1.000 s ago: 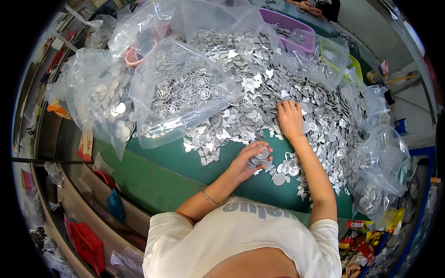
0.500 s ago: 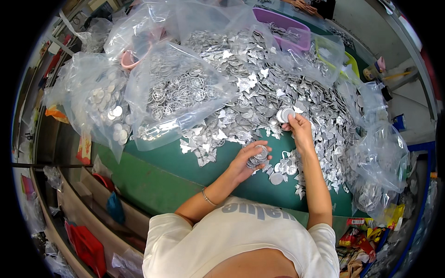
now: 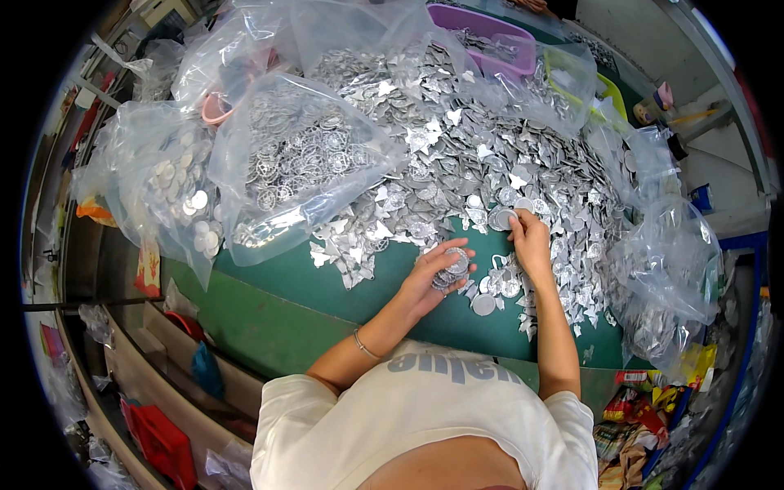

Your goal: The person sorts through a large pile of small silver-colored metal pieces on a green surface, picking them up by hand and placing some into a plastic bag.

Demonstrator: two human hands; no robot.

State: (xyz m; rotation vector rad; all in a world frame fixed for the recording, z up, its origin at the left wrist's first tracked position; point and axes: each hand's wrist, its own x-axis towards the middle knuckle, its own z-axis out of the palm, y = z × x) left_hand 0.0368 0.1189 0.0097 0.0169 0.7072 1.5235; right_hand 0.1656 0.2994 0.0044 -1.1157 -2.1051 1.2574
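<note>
Left hand [image 3: 433,273] gripped a stack of metal discs [image 3: 452,271]; right hand [image 3: 531,241] pinched one round disc [image 3: 504,219] at the scrap pile [image 3: 490,163].

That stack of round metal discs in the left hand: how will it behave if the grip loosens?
The stack of discs looks thin, stiff and smooth, so the pieces would likely slide apart. The left hand cups them loosely; single flat discs probably settle on the green table rather than roll far.

left hand [image 3: 431,273]: palm up, fingers curled closed round a small stack | right hand [image 3: 531,239]: palm down, fingertips pinched together | both forearms bare, reaching forward, wrists near each other
</note>
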